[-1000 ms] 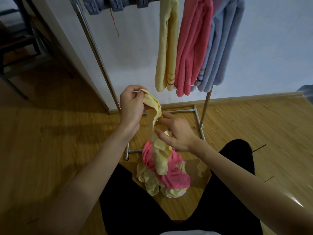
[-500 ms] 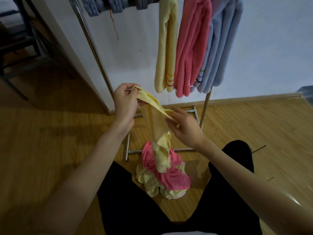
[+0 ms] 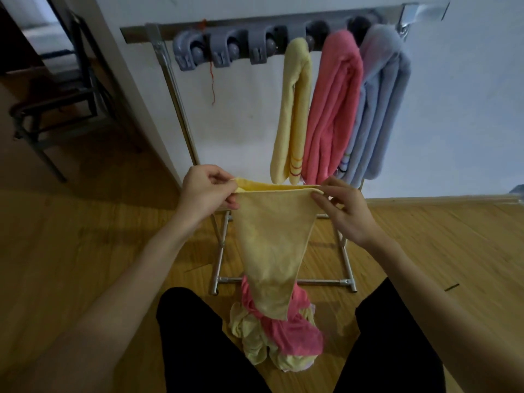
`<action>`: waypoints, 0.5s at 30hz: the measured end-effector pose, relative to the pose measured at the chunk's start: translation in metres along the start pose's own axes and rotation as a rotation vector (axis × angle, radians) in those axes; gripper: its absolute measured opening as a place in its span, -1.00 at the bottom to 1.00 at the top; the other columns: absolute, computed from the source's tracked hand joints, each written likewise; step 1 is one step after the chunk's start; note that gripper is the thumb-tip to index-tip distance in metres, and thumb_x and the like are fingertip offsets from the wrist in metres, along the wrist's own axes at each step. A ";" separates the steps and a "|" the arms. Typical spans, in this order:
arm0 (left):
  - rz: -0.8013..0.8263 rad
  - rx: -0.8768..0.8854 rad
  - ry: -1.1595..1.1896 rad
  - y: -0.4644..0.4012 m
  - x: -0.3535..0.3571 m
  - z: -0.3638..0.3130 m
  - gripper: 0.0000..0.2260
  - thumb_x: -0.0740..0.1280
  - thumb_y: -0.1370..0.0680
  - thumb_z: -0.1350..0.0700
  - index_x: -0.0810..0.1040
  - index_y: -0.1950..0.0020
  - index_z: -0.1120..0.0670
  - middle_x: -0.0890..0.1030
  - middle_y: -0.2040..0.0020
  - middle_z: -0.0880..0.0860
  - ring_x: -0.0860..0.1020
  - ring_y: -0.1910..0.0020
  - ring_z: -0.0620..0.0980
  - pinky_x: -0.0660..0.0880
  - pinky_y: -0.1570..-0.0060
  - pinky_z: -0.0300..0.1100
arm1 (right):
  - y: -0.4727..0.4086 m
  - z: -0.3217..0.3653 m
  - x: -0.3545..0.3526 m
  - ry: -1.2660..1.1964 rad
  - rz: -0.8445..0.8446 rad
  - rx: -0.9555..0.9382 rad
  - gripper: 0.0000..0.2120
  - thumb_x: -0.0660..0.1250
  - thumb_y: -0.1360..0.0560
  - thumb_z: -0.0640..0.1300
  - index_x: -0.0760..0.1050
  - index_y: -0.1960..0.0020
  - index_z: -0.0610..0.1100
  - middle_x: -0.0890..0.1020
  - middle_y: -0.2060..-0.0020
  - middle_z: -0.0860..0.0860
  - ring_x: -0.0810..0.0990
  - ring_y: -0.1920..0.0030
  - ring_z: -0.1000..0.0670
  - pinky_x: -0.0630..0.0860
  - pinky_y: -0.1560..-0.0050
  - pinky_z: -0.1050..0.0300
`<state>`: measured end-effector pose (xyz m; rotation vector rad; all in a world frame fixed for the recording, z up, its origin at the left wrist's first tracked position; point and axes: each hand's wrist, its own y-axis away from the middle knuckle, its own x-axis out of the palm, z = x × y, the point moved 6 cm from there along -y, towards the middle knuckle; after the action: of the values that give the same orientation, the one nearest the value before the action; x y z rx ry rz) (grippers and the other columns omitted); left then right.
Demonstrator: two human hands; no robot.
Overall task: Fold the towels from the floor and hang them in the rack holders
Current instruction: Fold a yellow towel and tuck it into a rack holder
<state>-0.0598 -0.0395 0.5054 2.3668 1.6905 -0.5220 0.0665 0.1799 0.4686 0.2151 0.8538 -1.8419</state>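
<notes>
At mid-frame the left hand (image 3: 208,191) and right hand (image 3: 344,207) each pinch a top corner of the pale yellow terry towel (image 3: 272,245). Its top edge runs level from left to right between them, and its length hangs down toward the heap of pink and yellow towels (image 3: 276,333) on the wooden floor (image 3: 85,251). The free grey plastic rack holders (image 3: 221,51) sit at upper left, nearer the left hand.

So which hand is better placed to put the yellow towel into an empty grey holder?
Left hand: it pinches the yellow cloth towel below the empty grey plastic holders.
</notes>
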 end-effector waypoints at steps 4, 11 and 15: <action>0.239 -0.022 -0.295 -0.001 0.003 -0.012 -0.93 0.43 -0.44 0.34 0.60 0.11 0.23 0.66 0.33 0.15 0.66 0.38 0.02 0.59 0.40 -0.21 | -0.010 0.008 -0.010 0.002 -0.097 -0.056 -0.82 0.32 -0.53 -0.29 0.64 0.02 -0.06 0.54 0.24 -0.06 0.50 0.26 0.03 0.47 0.27 0.24; 0.452 -0.317 0.187 0.002 0.003 -0.021 -0.82 0.43 -0.39 0.35 0.62 0.02 0.30 0.66 0.14 0.31 0.68 0.27 0.07 0.59 0.36 -0.25 | -0.017 0.009 -0.031 -0.042 -0.224 -0.027 -0.76 0.37 -0.45 -0.39 0.64 0.03 -0.09 0.58 0.25 -0.03 0.53 0.30 0.09 0.49 0.28 0.23; 0.408 -0.423 0.417 -0.002 0.013 -0.008 -0.71 0.44 -0.29 0.34 0.61 -0.01 0.34 0.68 0.15 0.25 0.69 0.19 0.07 0.61 0.30 -0.22 | -0.019 0.013 -0.042 -0.025 -0.247 -0.016 -0.82 0.38 -0.44 -0.39 0.66 0.05 -0.18 0.59 0.23 0.00 0.54 0.26 0.12 0.50 0.24 0.28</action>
<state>-0.0571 -0.0249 0.5076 2.4885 1.2187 0.3822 0.0712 0.2068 0.5081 0.0783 0.9097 -2.0614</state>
